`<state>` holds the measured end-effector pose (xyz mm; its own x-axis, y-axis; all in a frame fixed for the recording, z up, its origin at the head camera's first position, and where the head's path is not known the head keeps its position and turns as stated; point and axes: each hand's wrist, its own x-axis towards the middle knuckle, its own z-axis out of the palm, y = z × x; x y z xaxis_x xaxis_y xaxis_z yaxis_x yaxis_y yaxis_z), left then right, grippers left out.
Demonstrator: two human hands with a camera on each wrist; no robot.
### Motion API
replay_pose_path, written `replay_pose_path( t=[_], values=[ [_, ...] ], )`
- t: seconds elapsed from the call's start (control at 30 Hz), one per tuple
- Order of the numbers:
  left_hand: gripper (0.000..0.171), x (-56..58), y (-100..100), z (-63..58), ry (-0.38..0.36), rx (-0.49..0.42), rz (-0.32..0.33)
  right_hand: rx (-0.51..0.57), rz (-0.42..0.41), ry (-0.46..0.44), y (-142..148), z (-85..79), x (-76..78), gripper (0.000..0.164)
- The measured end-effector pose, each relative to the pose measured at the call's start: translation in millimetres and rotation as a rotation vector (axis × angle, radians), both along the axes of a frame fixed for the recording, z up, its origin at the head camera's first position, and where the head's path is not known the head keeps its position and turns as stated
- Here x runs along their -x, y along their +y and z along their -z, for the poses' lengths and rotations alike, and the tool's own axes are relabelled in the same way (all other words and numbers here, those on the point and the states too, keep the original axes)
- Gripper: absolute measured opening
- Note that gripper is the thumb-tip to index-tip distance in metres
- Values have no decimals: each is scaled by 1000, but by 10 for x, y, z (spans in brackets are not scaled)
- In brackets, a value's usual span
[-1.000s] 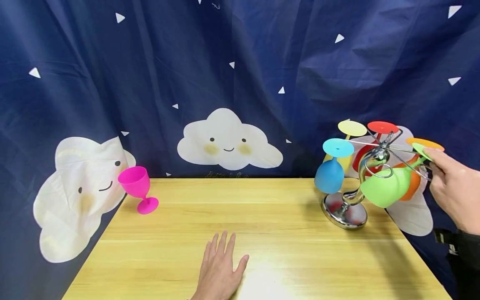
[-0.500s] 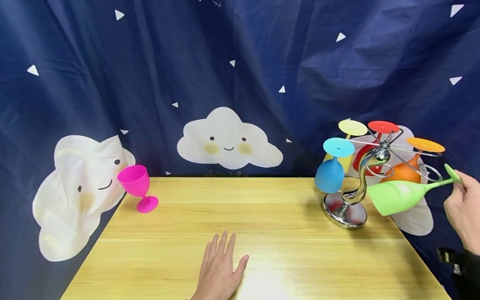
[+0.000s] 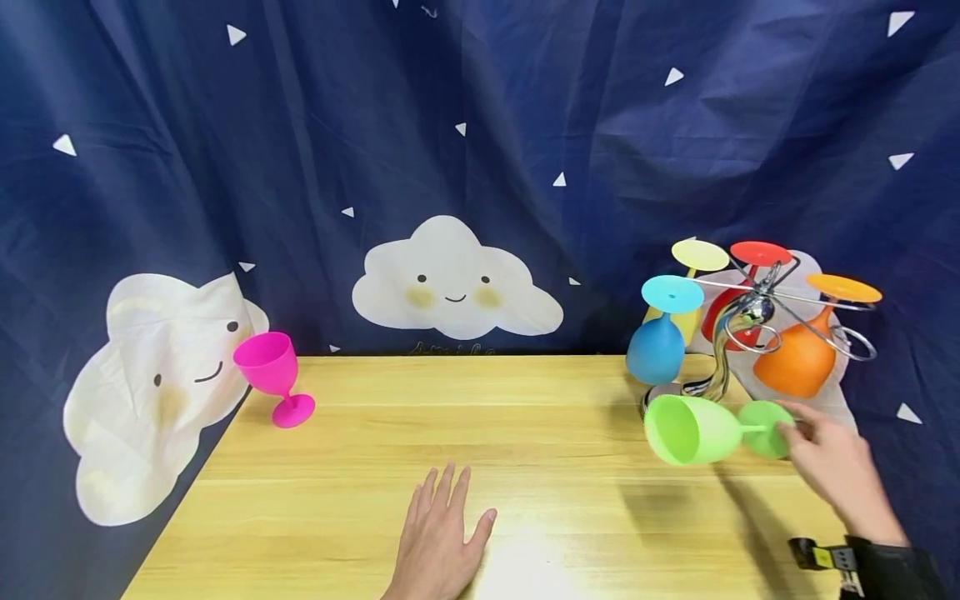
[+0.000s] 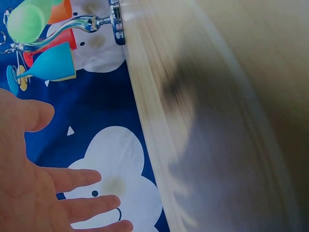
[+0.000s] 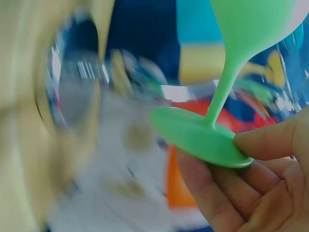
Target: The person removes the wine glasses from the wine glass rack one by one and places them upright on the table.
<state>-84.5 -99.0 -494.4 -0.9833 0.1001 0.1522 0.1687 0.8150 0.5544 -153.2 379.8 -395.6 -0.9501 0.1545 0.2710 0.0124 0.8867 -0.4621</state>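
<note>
My right hand (image 3: 840, 467) pinches the round foot of a green goblet (image 3: 693, 429) between thumb and fingers. In the head view the goblet lies sideways in the air, its mouth facing left, in front of the metal rack's base. The right wrist view shows the thumb on top of the green foot (image 5: 193, 135) and the fingers beneath it. With fingers spread, my left hand (image 3: 441, 537) is over the front middle of the wooden table (image 3: 360, 492) and holds nothing. A curved chrome goblet rack (image 3: 759, 308) stands at the right.
Hanging upside down on the rack are a blue goblet (image 3: 656, 350), a yellow goblet (image 3: 700, 255), a red goblet (image 3: 761, 252) and an orange goblet (image 3: 798, 358). A pink goblet (image 3: 270, 367) stands upright at the table's far left. A dark blue curtain (image 3: 465, 83) hangs behind.
The green goblet has come off the rack's right-hand loop, swinging down and to the left with my right hand. It has turned from mouth-down to sideways. My left hand stays put.
</note>
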Motion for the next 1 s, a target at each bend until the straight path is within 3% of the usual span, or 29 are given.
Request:
replay_pose_path(
  t=[0.17, 0.27, 0.4, 0.6, 0.73, 1.0],
  values=[
    [72, -6, 21, 0, -1, -37, -19, 373, -150, -186, -373, 299, 48, 47],
    [69, -3, 26, 4, 13, -61, -21, 592, -190, -307, -609, 427, 66, 52],
    [67, 10, 27, 3, 32, -97, 17, 804, -242, -390, -938, 588, 51, 53],
    [67, 35, 54, -26, 22, -205, 111, 1013, -376, -465, -1405, 813, -9, 53],
    [62, 40, 90, -62, 39, -237, 133, 1118, -442, -503, -1699, 915, -83, 61],
    [67, 46, 180, -151, -2, -355, 177, 1323, -463, -539, -2282, 989, -223, 69]
  ],
)
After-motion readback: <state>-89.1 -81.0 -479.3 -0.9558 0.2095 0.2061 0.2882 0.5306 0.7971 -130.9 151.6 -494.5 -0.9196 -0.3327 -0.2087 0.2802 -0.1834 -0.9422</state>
